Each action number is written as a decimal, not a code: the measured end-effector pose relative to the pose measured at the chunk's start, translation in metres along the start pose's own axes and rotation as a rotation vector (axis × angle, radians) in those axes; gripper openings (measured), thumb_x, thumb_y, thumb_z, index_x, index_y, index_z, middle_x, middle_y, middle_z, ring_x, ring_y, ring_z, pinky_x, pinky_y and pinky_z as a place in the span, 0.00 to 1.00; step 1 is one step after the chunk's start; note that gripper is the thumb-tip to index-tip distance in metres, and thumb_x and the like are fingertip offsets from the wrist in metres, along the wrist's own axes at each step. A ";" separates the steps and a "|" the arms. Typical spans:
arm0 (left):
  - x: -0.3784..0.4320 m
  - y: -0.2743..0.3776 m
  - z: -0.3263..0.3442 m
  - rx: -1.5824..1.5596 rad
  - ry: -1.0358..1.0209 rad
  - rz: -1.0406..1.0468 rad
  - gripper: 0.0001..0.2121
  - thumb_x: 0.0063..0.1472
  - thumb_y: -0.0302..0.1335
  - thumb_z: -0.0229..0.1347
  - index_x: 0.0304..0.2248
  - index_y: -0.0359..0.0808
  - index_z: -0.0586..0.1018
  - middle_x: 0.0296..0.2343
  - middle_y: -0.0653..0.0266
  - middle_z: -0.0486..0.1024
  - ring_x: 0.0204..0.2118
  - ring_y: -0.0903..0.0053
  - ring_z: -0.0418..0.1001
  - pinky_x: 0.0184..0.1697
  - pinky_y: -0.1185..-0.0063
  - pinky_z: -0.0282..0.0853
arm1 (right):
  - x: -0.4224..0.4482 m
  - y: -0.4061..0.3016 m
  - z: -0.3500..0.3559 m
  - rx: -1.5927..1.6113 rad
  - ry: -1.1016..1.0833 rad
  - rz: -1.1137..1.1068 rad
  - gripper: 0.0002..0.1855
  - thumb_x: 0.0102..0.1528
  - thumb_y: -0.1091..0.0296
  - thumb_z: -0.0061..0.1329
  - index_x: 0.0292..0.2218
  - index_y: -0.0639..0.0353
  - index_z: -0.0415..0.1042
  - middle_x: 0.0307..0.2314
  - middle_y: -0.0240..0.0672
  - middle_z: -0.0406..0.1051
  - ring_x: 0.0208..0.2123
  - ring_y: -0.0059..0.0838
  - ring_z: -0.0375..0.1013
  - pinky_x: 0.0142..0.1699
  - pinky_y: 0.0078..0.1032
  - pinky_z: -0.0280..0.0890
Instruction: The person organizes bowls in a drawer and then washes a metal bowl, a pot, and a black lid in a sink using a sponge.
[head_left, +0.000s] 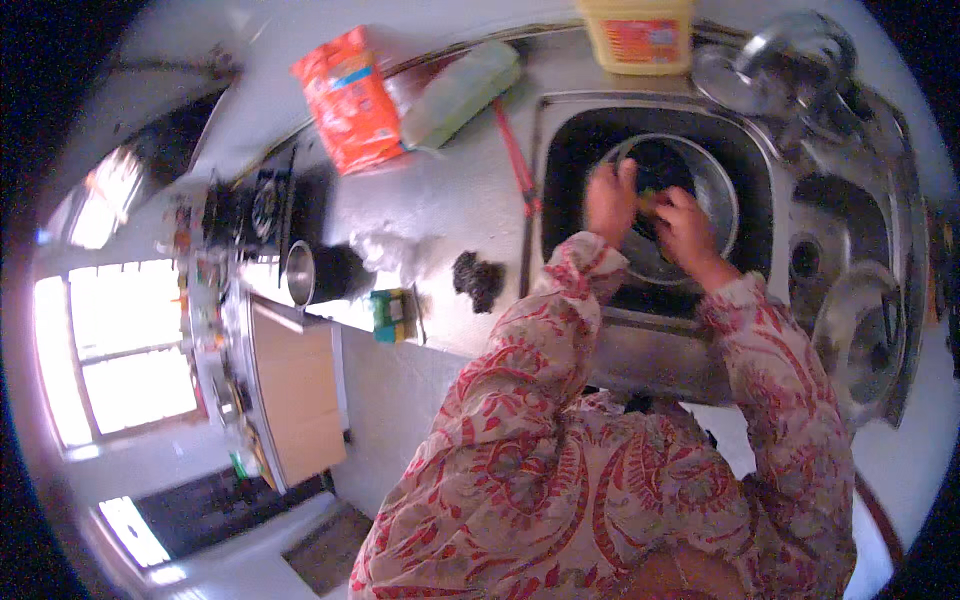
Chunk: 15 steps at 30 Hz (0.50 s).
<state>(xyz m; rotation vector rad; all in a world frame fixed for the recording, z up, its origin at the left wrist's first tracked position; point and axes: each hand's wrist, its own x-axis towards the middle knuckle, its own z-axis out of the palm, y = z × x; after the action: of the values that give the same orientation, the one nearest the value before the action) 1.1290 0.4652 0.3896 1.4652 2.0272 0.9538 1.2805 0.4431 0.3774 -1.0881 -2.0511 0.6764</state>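
A wide round metal basin (718, 187) with a shiny rim sits inside the dark left bowl of a stainless steel sink (652, 321). Over the basin, my left hand (611, 199) is on its left side, fingers bent, close to a small greenish-brown item (646, 201). My right hand (681, 229) pinches that item between thumb and fingers; blur hides what it is. Whether my left fingers also touch it is unclear. Something dark lies in the basin behind the hands.
Left of the sink are red-handled tongs (516, 157), a dark scrubber (478, 281), a green-yellow sponge pack (394, 315), a metal cup (301, 274), an orange packet (351, 101) and a pale green bottle (465, 94). A yellow tub (641, 37) and metal dishes (799, 60) stand behind.
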 end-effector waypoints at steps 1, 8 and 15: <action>-0.007 0.007 -0.003 -0.060 0.023 0.012 0.21 0.58 0.41 0.47 0.29 0.24 0.72 0.26 0.39 0.71 0.31 0.47 0.70 0.33 0.62 0.64 | -0.007 0.003 0.000 -0.095 -0.027 0.001 0.20 0.41 0.78 0.46 0.37 0.46 0.74 0.31 0.36 0.66 0.37 0.41 0.67 0.41 0.34 0.64; -0.033 0.010 -0.025 0.083 0.015 -0.012 0.15 0.57 0.35 0.49 0.29 0.28 0.67 0.24 0.41 0.72 0.29 0.48 0.70 0.33 0.60 0.65 | -0.008 0.001 0.001 -0.316 0.002 0.025 0.10 0.48 0.66 0.45 0.33 0.55 0.73 0.31 0.46 0.69 0.33 0.45 0.69 0.39 0.36 0.63; -0.051 -0.035 -0.014 0.122 -0.097 -0.307 0.14 0.54 0.31 0.50 0.37 0.30 0.67 0.30 0.43 0.73 0.35 0.50 0.71 0.38 0.62 0.66 | -0.034 0.005 0.014 -0.335 -0.307 0.370 0.11 0.42 0.71 0.50 0.32 0.56 0.73 0.30 0.44 0.69 0.35 0.48 0.69 0.35 0.38 0.64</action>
<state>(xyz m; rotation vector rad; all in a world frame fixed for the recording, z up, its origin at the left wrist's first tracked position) 1.1139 0.4066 0.3702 1.1855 2.1882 0.6313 1.2855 0.4147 0.3534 -1.6725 -2.3025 0.7317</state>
